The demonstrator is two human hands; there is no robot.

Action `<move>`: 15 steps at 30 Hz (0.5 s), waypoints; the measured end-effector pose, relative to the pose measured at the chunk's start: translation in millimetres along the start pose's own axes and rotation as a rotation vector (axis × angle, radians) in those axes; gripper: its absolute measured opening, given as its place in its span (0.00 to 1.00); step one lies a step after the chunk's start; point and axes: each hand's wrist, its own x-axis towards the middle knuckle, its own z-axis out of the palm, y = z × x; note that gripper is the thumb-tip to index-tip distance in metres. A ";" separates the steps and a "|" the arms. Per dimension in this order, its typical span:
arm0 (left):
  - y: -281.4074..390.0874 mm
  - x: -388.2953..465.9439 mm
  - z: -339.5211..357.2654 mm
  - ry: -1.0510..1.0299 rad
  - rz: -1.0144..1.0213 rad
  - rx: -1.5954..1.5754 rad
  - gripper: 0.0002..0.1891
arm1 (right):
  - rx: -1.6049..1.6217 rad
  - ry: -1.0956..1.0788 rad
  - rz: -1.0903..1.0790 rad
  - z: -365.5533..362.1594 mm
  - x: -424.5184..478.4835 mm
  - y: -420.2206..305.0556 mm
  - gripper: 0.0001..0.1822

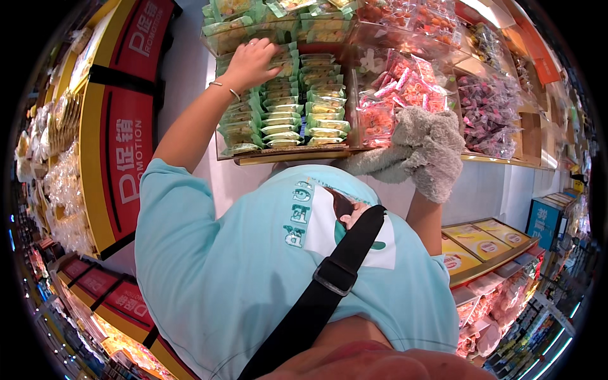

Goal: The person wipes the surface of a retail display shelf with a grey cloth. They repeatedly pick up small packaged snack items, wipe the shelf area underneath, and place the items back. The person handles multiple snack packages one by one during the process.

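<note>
My left hand [251, 64], with a bangle at the wrist, reaches over rows of green-wrapped snack packets [282, 114] in a clear display bin. Its fingers are at the edge of the upper bin [228, 35], and whether they touch a packet cannot be told. A fluffy grey cloth [427, 147] covers my right hand [430, 156], so the fingers are hidden. The cloth lies over the front edge of the bin with pink and orange snack bags [399, 95], and a length of it hangs to the left.
Further right is a bin of purple-wrapped sweets [489, 114]. Red and yellow promotion stands [128, 152] with bagged goods line the left. At the lower right stands a shelf topped with yellow boxes [479, 242]. A blue box [544, 221] is behind it.
</note>
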 end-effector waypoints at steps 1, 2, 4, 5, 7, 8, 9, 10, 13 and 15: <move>4.8 9.6 -7.3 0.078 0.047 -0.033 0.11 | -0.004 0.000 0.005 -0.8 0.9 0.6 0.14; 10.4 23.1 -14.6 0.161 0.087 -0.057 0.10 | -0.006 0.000 0.011 -1.3 1.8 1.2 0.14; 25.4 57.3 -27.2 0.328 0.165 -0.111 0.09 | -0.020 -0.003 0.029 -3.7 4.3 4.7 0.14; 31.5 79.1 -29.9 0.421 0.200 -0.117 0.08 | -0.043 -0.005 0.042 -5.2 5.5 6.1 0.14; 53.9 116.9 -41.9 0.442 0.188 -0.142 0.11 | -0.256 -0.025 0.021 0.5 6.4 1.6 0.14; 69.2 131.1 -53.6 0.368 0.138 -0.160 0.15 | -0.504 -0.042 -0.032 15.3 4.9 -14.1 0.14; 79.7 142.5 -62.7 0.298 0.092 -0.179 0.20 | -0.464 -0.048 -0.048 12.0 3.4 -12.8 0.15; 77.9 152.5 -67.6 0.257 -0.010 -0.185 0.19 | -0.414 -0.075 -0.059 7.8 2.8 -6.7 0.16; 59.1 184.2 -62.7 0.186 -0.046 -0.211 0.15 | 0.030 -0.053 0.029 -3.3 -7.1 0.6 0.17; 26.2 203.8 -25.9 -0.012 -0.203 -0.390 0.12 | 0.177 0.077 0.069 -10.5 -16.0 1.7 0.18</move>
